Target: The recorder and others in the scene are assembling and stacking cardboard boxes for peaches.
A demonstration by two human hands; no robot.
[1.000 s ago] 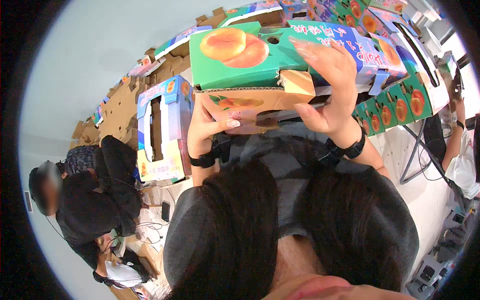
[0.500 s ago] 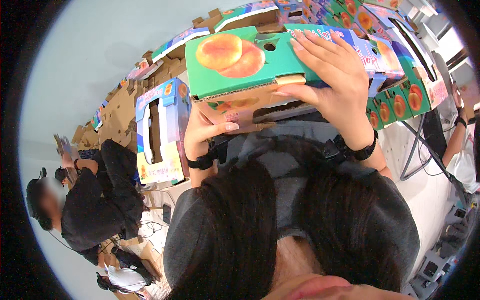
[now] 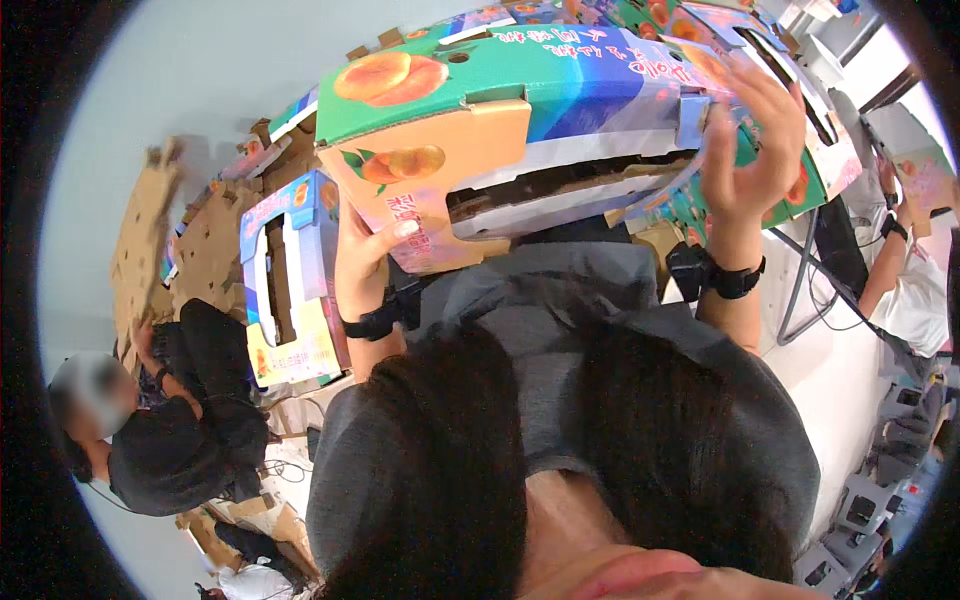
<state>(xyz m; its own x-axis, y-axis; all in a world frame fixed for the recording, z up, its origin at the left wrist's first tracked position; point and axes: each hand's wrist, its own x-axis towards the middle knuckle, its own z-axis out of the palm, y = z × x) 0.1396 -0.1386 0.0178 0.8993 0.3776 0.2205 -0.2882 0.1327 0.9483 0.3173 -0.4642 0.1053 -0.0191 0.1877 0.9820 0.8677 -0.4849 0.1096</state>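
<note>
Well off to the left of the left hand, a co-worker (image 3: pixel 190 455) has a hand at a brown cardboard sheet (image 3: pixel 145 235). Nearer that side stands an upright box (image 3: pixel 325 345), already formed, with only bare cardboard showing through its slot. The left hand (image 3: pixel 362 252) is clamped on the near left corner of the peach-printed box (image 3: pixel 570 95), which sits between both hands. Its walls are up, and I'd call it mostly shaped; whether the peach-coloured tab (image 3: pixel 497 120) is locked, I can't tell. Inside its long opening I see brown cardboard and no contents. By the right hand (image 3: pixel 755 165), fingers spread apart, a blue tab (image 3: pixel 691 120) looks unfinished to me. Just beyond is another slotted box (image 3: pixel 822 95).
</note>
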